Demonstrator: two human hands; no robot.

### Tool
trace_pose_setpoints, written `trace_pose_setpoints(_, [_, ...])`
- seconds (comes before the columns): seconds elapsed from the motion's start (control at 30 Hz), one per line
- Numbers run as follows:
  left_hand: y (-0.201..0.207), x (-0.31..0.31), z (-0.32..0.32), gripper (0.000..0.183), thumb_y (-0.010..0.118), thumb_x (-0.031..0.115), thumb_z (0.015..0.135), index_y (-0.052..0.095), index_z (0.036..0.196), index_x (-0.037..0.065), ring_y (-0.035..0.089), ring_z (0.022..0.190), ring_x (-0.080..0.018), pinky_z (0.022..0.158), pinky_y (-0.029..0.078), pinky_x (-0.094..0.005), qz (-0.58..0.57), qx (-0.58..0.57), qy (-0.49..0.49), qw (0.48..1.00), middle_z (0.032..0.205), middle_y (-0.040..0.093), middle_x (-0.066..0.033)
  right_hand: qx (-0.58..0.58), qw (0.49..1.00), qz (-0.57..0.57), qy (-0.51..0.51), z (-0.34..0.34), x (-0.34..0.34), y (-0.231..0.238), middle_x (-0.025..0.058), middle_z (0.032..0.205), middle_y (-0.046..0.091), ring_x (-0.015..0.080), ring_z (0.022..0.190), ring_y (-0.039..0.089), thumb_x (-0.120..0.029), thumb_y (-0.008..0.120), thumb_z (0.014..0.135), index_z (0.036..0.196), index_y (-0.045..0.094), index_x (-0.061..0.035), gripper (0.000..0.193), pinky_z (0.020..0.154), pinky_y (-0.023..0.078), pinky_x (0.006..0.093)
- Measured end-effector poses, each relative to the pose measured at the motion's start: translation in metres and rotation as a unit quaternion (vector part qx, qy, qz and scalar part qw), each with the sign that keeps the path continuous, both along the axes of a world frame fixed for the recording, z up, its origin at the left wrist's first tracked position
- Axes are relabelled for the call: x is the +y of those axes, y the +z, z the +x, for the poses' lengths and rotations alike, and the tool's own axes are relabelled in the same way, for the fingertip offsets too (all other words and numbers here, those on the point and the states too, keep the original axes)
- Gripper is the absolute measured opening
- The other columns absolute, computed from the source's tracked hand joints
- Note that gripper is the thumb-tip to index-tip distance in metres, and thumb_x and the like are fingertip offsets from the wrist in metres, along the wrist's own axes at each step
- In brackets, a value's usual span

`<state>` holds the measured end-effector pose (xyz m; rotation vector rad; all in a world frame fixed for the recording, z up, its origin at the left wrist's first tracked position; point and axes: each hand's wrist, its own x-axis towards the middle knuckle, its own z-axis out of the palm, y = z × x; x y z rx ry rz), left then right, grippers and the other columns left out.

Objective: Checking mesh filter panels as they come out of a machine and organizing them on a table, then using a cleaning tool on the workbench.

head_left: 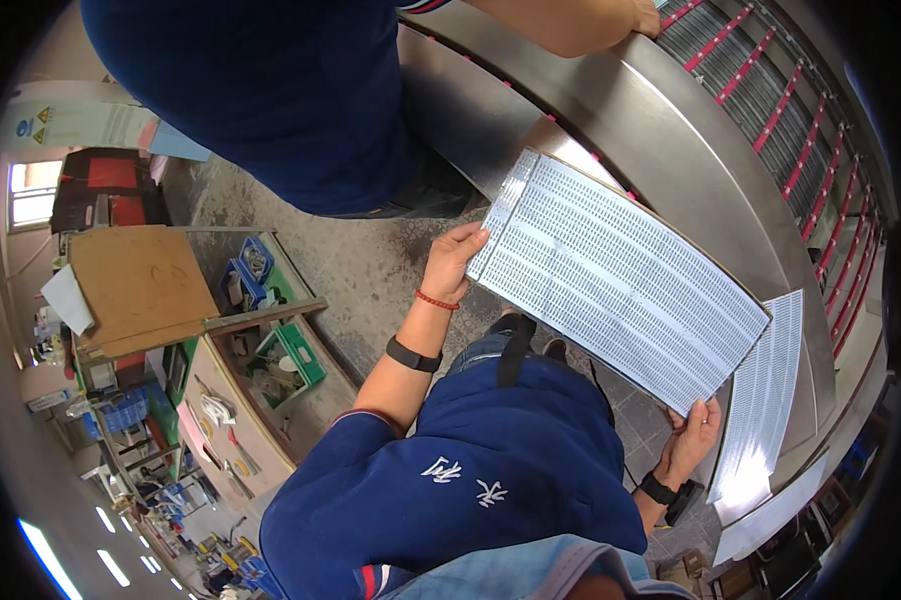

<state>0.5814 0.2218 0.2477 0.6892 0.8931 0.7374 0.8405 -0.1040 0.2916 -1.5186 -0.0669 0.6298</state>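
A long, pale silver-white slotted panel (610, 270), covered in rows of small dark slots, is held tilted in front of me with both hands. My left hand (455, 258) is closed on its near-left corner, thumb on top. At the near-right end, the fingers of my right hand (692, 437) grip the edge from below. A second slotted panel (768, 390) lies on the metal surface beside the right end, partly covered by the held one.
A curved steel machine surface (705, 150) with red-barred slots runs along the far right. A co-worker in navy (270, 100) stands across from me, one hand (645, 18) on its edge. At left stands a workbench (235, 420) with tools and a green crate (300, 362).
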Motion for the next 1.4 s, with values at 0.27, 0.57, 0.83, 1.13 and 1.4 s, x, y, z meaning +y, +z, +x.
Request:
trace_pose_setpoints(0.27, [-0.002, -0.002, 0.002, 0.028, 0.06, 0.01, 0.083, 0.057, 0.103, -0.009, 0.062, 0.074, -0.0135, 0.067, 0.05, -0.0232, -0.006, -0.008, 0.019, 1.0, 0.088, 0.065, -0.0115, -0.017, 0.998, -0.045, -0.049, 0.001, -0.009, 0.003, 0.0117, 0.091, 0.061, 0.0113, 0.07, 0.059, -0.011, 0.051, 0.089, 0.108, 0.048, 0.0041, 0.024, 0.054, 0.05, 0.0195])
trace_pose_setpoints(0.57, [-0.006, -0.003, 0.005, 0.025, 0.057, 0.01, 0.085, 0.058, 0.104, -0.006, 0.061, 0.08, -0.0144, 0.072, 0.049, -0.0249, -0.003, -0.022, 0.0, 1.0, 0.092, 0.064, -0.01, -0.039, 0.997, -0.051, -0.038, 0.017, -0.045, 0.002, 0.0117, 0.094, 0.06, 0.0133, 0.075, 0.06, -0.01, 0.052, 0.088, 0.11, 0.047, 0.0044, 0.027, 0.059, 0.053, 0.0236])
trace_pose_setpoints(0.83, [-0.009, -0.004, 0.002, 0.024, 0.057, 0.009, 0.085, 0.058, 0.103, -0.007, 0.06, 0.078, -0.0132, 0.071, 0.049, -0.0244, 0.0, -0.009, 0.023, 1.0, 0.091, 0.064, -0.0101, -0.018, 0.996, -0.038, -0.082, 0.011, -0.031, 0.005, 0.0126, 0.092, 0.06, 0.0151, 0.073, 0.061, -0.009, 0.05, 0.088, 0.111, 0.045, 0.0056, 0.028, 0.059, 0.054, 0.0265])
trace_pose_setpoints(1.13, [-0.013, -0.003, 0.001, 0.022, 0.057, 0.01, 0.085, 0.06, 0.101, -0.005, 0.062, 0.08, -0.0146, 0.071, 0.049, -0.0251, -0.002, -0.023, 0.023, 0.999, 0.093, 0.065, -0.01, -0.031, 0.998, 0.008, -0.059, 0.011, -0.036, 0.001, 0.0108, 0.084, 0.06, 0.0125, 0.06, 0.056, -0.008, 0.048, 0.089, 0.112, 0.045, 0.0033, 0.026, 0.055, 0.053, 0.0278])
trace_pose_setpoints(1.4, [-0.005, -0.006, 0.004, 0.018, 0.059, 0.009, 0.084, 0.061, 0.096, -0.004, 0.06, 0.074, -0.0127, 0.067, 0.048, -0.0223, -0.007, -0.036, 0.039, 0.999, 0.087, 0.065, -0.0086, -0.028, 0.997, 0.021, -0.068, 0.006, -0.027, 0.006, 0.0091, 0.078, 0.059, 0.0102, 0.056, 0.052, -0.01, 0.047, 0.09, 0.111, 0.045, 0.0017, 0.024, 0.052, 0.051, 0.0276])
